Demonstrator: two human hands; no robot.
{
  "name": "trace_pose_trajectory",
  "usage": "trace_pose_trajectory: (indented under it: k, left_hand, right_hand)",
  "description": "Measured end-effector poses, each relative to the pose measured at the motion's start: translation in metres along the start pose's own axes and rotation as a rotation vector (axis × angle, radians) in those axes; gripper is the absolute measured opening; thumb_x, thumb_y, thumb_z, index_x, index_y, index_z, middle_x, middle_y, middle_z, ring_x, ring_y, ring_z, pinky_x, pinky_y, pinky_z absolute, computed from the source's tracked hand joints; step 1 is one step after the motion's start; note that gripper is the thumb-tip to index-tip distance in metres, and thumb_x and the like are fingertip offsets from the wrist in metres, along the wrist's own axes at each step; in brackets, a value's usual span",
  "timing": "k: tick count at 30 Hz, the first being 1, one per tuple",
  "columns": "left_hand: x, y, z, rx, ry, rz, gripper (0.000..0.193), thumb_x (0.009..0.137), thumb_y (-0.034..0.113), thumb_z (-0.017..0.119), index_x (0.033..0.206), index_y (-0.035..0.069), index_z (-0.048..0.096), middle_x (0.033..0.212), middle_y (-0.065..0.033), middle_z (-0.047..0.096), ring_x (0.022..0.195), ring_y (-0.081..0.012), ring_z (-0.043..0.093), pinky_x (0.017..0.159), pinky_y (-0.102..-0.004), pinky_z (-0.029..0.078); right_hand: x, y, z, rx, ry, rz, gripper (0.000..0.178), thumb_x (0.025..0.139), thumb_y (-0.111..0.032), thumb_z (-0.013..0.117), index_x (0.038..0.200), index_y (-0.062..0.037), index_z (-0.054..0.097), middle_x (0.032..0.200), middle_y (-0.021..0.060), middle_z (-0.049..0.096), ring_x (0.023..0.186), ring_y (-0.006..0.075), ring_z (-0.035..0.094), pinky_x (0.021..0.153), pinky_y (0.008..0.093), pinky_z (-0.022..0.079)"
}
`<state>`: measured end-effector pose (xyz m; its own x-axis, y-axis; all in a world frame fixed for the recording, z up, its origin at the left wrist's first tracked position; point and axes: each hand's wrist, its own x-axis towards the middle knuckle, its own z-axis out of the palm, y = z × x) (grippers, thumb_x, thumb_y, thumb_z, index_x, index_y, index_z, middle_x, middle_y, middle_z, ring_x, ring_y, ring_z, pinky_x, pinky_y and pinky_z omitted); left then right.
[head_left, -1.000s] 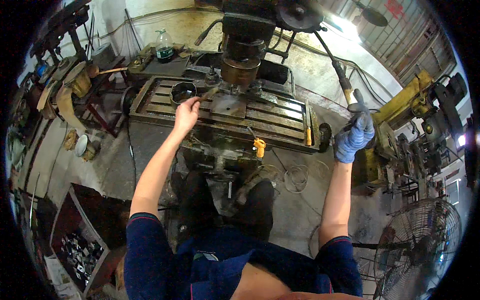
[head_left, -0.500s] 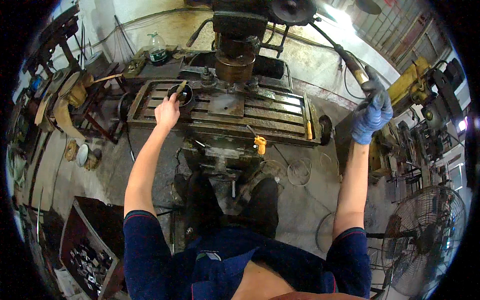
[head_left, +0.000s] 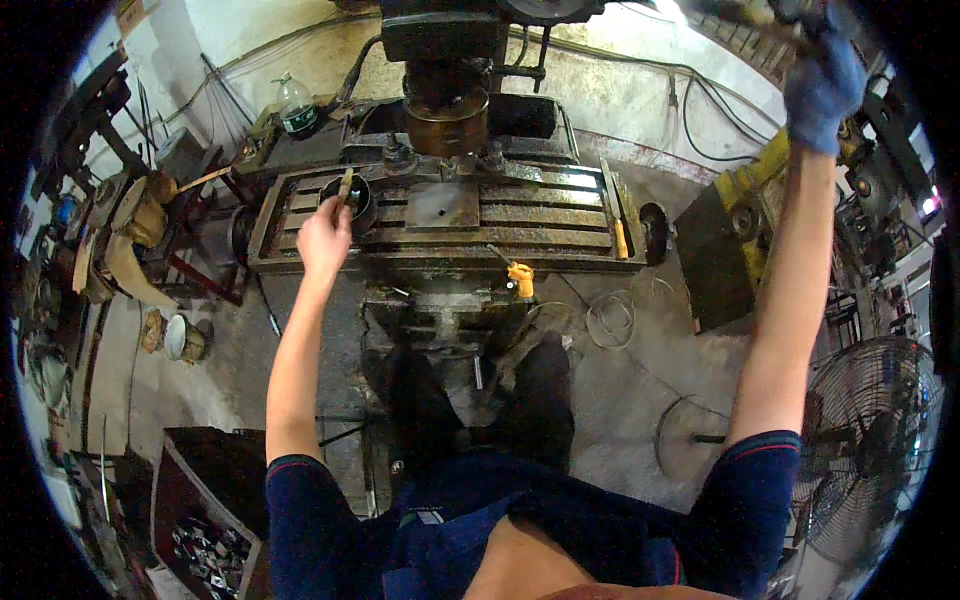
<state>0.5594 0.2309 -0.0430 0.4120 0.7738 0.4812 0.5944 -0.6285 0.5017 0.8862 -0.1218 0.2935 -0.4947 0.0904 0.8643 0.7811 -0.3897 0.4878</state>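
Note:
My bare left hand (head_left: 325,238) is closed on a thin brush (head_left: 346,183) with a yellowish handle. Its lower end is inside a round dark pot (head_left: 362,208) on the slotted machine table (head_left: 395,240). High at the right, my right hand (head_left: 826,95) wears a blue glove. Its fingers are closed round the end of a long lever (head_left: 735,12) that comes from the machine head; glare and blur partly hide the grip. A round spindle head (head_left: 446,122) hangs over a flat metal block (head_left: 443,207) on the table.
A yellow air gun (head_left: 520,280) hangs at the table's front edge. A yellow-handled tool (head_left: 620,240) lies at the table's right end. A large fan (head_left: 860,450) stands at lower right, a bin of metal pieces (head_left: 210,545) at lower left. A coiled hose (head_left: 610,318) lies on the floor.
My right hand and the lever have swung upward and outward to the right. My left hand keeps the brush in the pot. The whole view has shifted slightly.

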Motion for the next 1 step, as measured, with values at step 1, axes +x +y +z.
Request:
trace_pose_trajectory:
  k: [1]
  left_hand:
    - [-0.0005, -0.0138, 0.013, -0.261, -0.115, -0.056, 0.03, 0.08, 0.03, 0.058, 0.102, 0.01, 0.061, 0.084, -0.0178, 0.063, 0.08, -0.0333, 0.061, 0.072, -0.0407, 0.047]
  right_hand:
    - [-0.0028, 0.0001, -0.0013, 0.0, 0.004, 0.011, 0.016, 0.077, -0.012, 0.065, 0.092, -0.0057, 0.063, 0.082, 0.0138, 0.065, 0.066, 0.0295, 0.061, 0.064, 0.0341, 0.049]
